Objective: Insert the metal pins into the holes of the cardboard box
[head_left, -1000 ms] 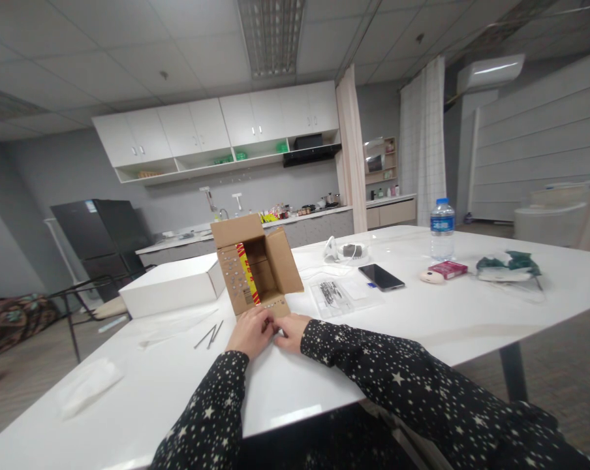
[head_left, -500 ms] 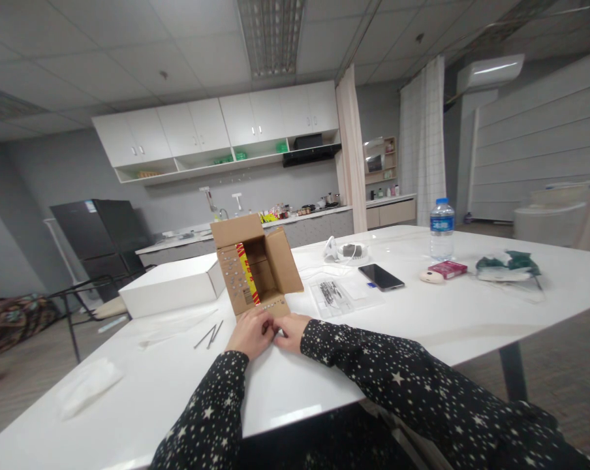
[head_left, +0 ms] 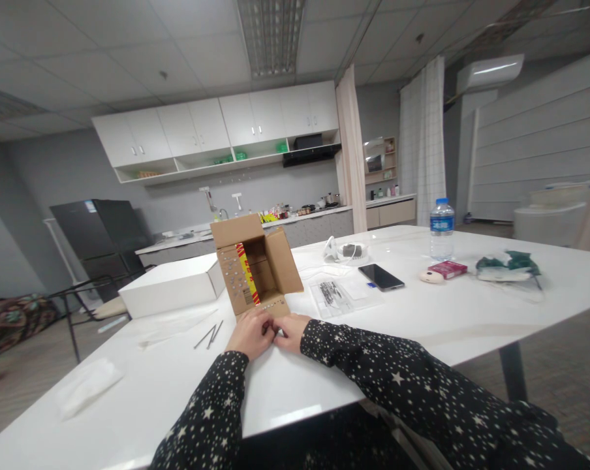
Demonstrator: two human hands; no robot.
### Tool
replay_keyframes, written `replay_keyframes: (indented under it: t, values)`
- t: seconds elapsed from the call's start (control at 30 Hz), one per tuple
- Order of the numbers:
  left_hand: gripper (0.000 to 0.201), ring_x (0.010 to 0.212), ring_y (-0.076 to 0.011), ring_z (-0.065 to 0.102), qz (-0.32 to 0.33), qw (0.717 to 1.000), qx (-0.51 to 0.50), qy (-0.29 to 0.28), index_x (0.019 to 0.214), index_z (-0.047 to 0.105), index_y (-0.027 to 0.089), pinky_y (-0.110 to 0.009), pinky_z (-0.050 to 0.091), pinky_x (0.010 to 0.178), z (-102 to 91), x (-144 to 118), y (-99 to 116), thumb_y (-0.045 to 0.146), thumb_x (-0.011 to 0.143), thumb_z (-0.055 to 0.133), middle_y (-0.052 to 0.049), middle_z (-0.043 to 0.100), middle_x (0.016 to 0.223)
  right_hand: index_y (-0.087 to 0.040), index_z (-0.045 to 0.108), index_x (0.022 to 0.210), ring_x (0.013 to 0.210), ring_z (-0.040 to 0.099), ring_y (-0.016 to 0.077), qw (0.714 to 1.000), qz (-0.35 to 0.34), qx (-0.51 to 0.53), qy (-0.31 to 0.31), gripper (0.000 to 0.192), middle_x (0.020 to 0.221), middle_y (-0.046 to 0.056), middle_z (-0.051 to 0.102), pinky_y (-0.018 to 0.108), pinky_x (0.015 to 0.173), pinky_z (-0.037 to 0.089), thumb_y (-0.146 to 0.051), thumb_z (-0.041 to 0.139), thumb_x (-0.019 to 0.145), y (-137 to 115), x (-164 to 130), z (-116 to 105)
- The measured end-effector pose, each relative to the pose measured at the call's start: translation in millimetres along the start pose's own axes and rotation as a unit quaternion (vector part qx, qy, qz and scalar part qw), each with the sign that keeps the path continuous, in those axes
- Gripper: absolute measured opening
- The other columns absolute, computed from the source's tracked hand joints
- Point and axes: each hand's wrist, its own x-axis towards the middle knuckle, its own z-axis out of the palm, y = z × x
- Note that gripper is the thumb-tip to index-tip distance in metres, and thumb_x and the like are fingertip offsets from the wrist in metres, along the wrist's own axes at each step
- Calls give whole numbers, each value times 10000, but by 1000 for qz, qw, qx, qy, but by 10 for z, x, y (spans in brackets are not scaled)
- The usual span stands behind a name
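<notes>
A white table (head_left: 422,320) carries an open cardboard box (head_left: 256,271) at center, a white box (head_left: 170,284) at nine o'clock and metal rods (head_left: 209,335) beside it. A phone (head_left: 381,276) and water bottle (head_left: 442,228) stand at two o'clock. A tissue (head_left: 87,385) lies at seven o'clock.

Cardboard box (head_left: 256,271) on the table (head_left: 422,320), flat box (head_left: 170,286) left, phone (head_left: 381,277) right.

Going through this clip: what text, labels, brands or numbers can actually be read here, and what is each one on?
No text reads clearly.
Cardboard box: red marks on a yellow strip inside, too blurred to read.
Box flap by the left hand and right hand: rows of printed marks, illegible.
Water bottle: blue label, too small.
Plastic bag: dark print, blurred.
Red packet: unreadable.
</notes>
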Motion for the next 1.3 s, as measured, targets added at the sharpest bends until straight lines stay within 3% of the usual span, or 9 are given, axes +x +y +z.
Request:
replay_keyframes:
  t: [0.33,0.8,1.3]
  values:
    - [187,1008,-231,520,-64,990,76,98,960,579,204,-365,398,847,32,15,-81,216,820,456,-70,603,1042,-210,655,995,804,619,225,1000,23,-3,-20,294,825,62,672,311,676,456,-332,527,759,-57,-41,-89]
    - [257,990,-222,536,-69,990,99,70,1023,585,212,-369,388,833,78,23,-116,178,864,386,-69,624,1032,-218,664,982,810,622,229,999,30,12,-12,296,772,48,664,313,670,450,-343,541,744,-77,-61,-106]
    - [269,939,-239,529,-55,979,176,91,1035,587,195,-370,361,811,98,62,-81,156,853,391,-96,608,970,-225,665,985,794,634,224,1000,26,-2,-15,308,773,41,676,292,639,441,-358,541,736,-56,-31,-68]
